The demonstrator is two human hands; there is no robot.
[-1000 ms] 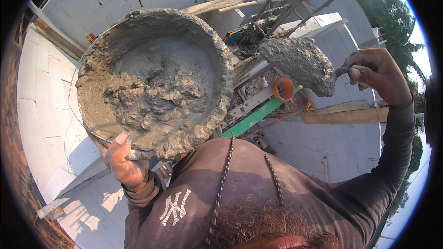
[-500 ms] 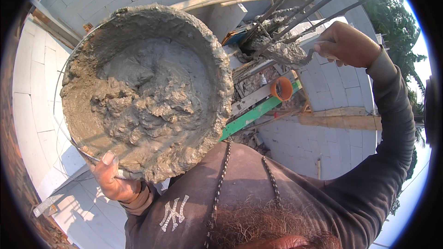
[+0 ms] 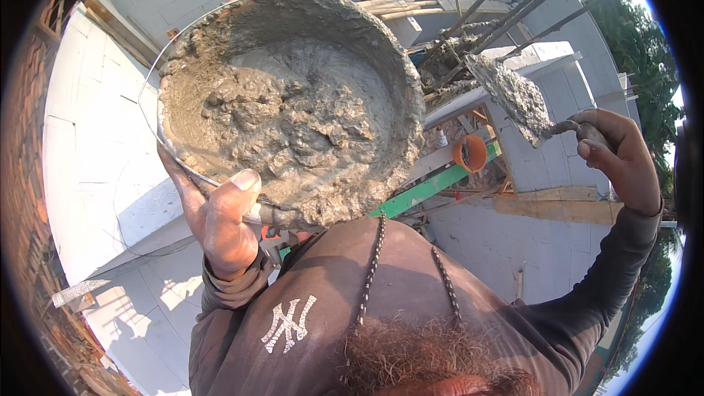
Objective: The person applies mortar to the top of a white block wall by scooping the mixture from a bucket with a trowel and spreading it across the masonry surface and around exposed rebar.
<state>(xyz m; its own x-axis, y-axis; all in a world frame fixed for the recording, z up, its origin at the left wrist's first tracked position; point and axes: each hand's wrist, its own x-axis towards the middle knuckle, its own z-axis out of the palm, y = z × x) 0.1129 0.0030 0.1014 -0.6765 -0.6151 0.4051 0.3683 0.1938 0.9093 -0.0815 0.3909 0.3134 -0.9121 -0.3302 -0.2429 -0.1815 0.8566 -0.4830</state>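
My left hand grips the near left rim of a bucket, thumb over the edge and fingers beneath. Wet grey mortar lies inside in lumps and coats the rim. A thin wire handle loops along the bucket's left side. On the right, my right hand is closed round the handle of a trowel. Its mortar-coated blade points up and left, apart from the bucket. Just beyond the blade, mortar sits among the steel bars.
Steel bars slant across the upper right near the trowel. Below stand a green plank and an orange pot-like container. Pale block walls surround me, with timber strips at the back and a wooden board at right.
My right hand has lowered and moved right, drawing the trowel away from the mortar by the bars. The bucket has shifted right and slightly up in view with my left hand.
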